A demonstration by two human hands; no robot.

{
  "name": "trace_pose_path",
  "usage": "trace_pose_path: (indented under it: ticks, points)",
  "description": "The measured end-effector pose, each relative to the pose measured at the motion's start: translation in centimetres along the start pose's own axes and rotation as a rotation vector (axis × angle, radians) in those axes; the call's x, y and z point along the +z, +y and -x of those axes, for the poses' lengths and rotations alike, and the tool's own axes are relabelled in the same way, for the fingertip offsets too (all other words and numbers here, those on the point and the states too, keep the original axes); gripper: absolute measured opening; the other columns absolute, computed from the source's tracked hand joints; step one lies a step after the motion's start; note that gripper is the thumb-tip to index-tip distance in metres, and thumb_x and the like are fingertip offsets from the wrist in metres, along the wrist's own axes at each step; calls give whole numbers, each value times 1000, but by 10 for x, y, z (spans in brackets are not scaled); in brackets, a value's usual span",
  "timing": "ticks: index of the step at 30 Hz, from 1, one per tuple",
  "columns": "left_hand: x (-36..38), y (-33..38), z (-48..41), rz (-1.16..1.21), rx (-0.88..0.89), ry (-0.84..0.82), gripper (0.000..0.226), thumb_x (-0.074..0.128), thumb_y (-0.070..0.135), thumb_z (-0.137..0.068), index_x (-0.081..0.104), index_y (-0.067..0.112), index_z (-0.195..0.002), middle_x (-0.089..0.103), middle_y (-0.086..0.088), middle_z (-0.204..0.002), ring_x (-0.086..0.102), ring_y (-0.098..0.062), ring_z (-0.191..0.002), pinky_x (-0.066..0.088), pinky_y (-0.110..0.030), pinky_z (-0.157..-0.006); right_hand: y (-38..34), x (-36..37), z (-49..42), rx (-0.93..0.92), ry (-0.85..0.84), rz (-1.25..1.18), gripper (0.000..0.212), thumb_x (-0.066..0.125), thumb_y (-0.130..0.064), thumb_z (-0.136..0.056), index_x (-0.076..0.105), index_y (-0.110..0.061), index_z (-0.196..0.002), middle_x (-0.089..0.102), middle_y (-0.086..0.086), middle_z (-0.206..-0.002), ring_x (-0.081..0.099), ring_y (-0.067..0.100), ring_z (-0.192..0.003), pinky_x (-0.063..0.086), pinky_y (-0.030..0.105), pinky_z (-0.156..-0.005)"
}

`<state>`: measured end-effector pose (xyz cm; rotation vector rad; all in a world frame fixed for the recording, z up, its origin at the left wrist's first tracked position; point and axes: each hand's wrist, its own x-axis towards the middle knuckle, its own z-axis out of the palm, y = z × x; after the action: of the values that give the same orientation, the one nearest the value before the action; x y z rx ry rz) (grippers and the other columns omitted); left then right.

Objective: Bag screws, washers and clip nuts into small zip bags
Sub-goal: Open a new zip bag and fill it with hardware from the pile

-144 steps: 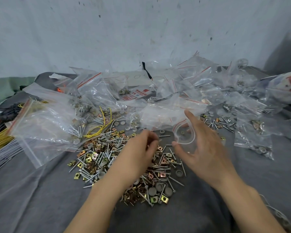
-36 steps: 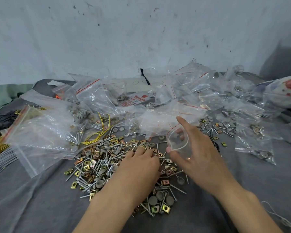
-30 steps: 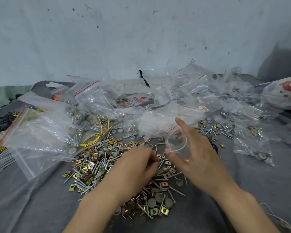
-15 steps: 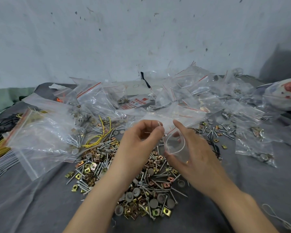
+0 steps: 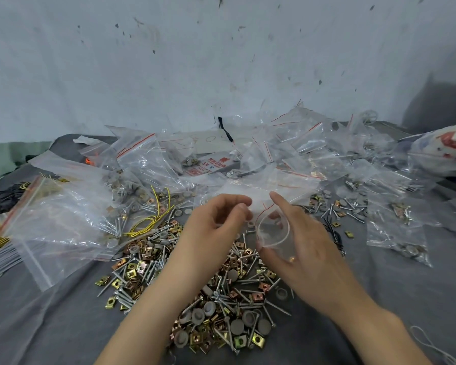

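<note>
Where the grey cloth-covered desk (image 5: 50, 325) lies nearest the camera, a loose pile of silver screws, round grey washers and square gold and copper clip nuts (image 5: 221, 312) is spread on it, and both forearms reach out over the pile. A thin white cord (image 5: 432, 346) lies on the cloth at the near right. Just above the pile's far side, the right hand (image 5: 306, 248) holds a small clear zip bag with a red seal line (image 5: 273, 233), thumb below and forefinger above, so that its mouth stands open in an oval facing the left hand (image 5: 213, 233). The left hand hovers just beside that mouth with its fingers curled and thumb and fingertips drawn together; I cannot tell whether anything is pinched between them. Beyond, to the left, large clear zip bags (image 5: 63, 219) lie crumpled, some holding screws and washers, with strands of yellow wire (image 5: 148, 222) curling beside them. Farther back and to the right, a heap of small clear bags (image 5: 327, 159), many with hardware inside, covers the desk around a white card printed in red (image 5: 213, 164). Behind all stands a scuffed white wall (image 5: 221, 61).
</note>
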<state>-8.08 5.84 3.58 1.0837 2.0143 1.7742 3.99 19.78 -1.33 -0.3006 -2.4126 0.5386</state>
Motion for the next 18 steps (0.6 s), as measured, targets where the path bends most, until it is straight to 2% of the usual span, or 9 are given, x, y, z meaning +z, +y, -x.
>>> trace_pose_path:
  ticks: [2, 5, 7, 8, 11, 13, 15, 16, 18]
  points:
    - [-7, -5, 0, -148, -12, 4, 14, 58, 23, -97, 69, 30, -101, 74, 14, -87, 65, 3, -82, 50, -12, -75, 0, -1, 0, 9, 2, 2, 77, 50, -67, -89, 9, -53, -153, 50, -22, -124, 45, -1, -112, 34, 25, -101]
    - [-14, -13, 3, -419, 2, -82, 13, 57, 29, -98, 68, 32, -103, 70, 16, -87, 61, 5, -81, 45, -9, -68, 2, -2, -1, 13, 16, -16, 76, 48, -71, -88, 5, -61, -149, 36, -46, -123, 34, -19, -116, 23, 9, -102]
    - [-16, -15, 6, -568, 16, -183, 14, 55, 32, -98, 67, 34, -106, 68, 19, -88, 60, 7, -82, 45, -9, -71, 4, -4, -2, 44, 42, -78, 75, 49, -73, -85, 10, -63, -147, 29, -56, -124, 34, -20, -120, 24, 9, -101]
    - [-17, -15, 7, -624, 14, -244, 15, 55, 33, -98, 67, 34, -108, 68, 19, -90, 60, 8, -83, 48, -14, -76, 4, -5, -3, 75, 64, -127, 75, 51, -74, -83, 13, -65, -146, 31, -56, -125, 37, -18, -120, 27, 11, -99]
    - [-16, -18, 12, -776, 52, -400, 18, 54, 38, -97, 66, 35, -110, 66, 19, -100, 56, 3, -98, 46, -28, -94, 3, -10, -6, 157, 160, -297, 72, 54, -77, -79, 22, -68, -143, 46, -47, -126, 44, -20, -118, 33, 11, -91]
    - [-14, -20, 15, -892, 95, -473, 20, 52, 44, -97, 64, 38, -112, 59, 19, -110, 46, -3, -110, 37, -31, -101, 0, -14, -8, 202, 225, -434, 68, 58, -75, -83, 29, -63, -143, 56, -34, -123, 56, -10, -111, 40, 17, -85]
    - [-12, -23, 17, -964, 108, -506, 22, 51, 48, -96, 62, 40, -114, 53, 18, -114, 38, -6, -114, 33, -32, -103, -3, -18, -11, 249, 280, -580, 67, 62, -67, -82, 36, -57, -143, 62, -26, -121, 65, 3, -99, 46, 22, -82]
    - [-11, -24, 18, -998, 116, -509, 24, 50, 49, -96, 61, 40, -116, 51, 17, -116, 37, -6, -115, 32, -32, -103, -5, -19, -12, 269, 298, -639, 67, 63, -64, -80, 39, -56, -142, 64, -24, -122, 67, 3, -99, 47, 23, -84]
    - [-9, -26, 19, -1052, 136, -500, 25, 49, 49, -97, 61, 39, -117, 50, 16, -119, 36, -8, -118, 32, -32, -104, -6, -23, -13, 294, 324, -716, 64, 64, -60, -79, 43, -56, -140, 64, -21, -127, 63, -2, -113, 46, 24, -96]
